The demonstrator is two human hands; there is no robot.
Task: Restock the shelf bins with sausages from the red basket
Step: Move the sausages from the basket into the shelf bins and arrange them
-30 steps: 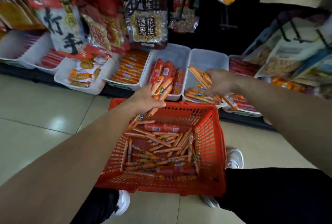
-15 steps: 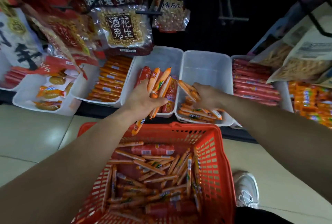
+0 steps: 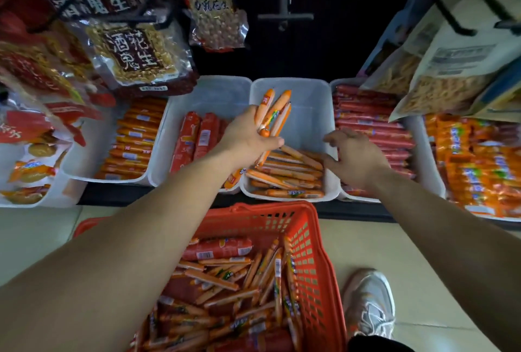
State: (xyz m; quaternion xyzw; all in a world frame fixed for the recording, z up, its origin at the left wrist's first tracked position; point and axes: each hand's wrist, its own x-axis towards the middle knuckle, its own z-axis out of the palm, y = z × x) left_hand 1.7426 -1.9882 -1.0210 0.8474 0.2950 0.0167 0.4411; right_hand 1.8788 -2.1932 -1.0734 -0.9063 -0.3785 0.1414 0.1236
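Observation:
The red basket (image 3: 315,261) stands on the floor in front of me, holding several thin orange sausages (image 3: 225,284) and a few thick red ones. My left hand (image 3: 248,137) grips a bundle of orange sausages (image 3: 273,112) above the left rim of a white shelf bin (image 3: 310,98). A layer of orange sausages (image 3: 287,174) lies in the front of that bin. My right hand (image 3: 352,154) hovers over the bin's right side, fingers spread, holding nothing.
Neighbouring white bins hold thick red sausages (image 3: 197,137), orange packs (image 3: 132,140) and stacked red sticks (image 3: 375,131). Bags of peanuts (image 3: 138,52) and snacks (image 3: 451,69) hang from hooks above. A white sneaker (image 3: 369,303) rests on the tiled floor beside the basket.
My right hand has let go of its sausages into the bin and opened. My left hand has carried its bundle rightward to the same bin. The view has moved closer to the shelf.

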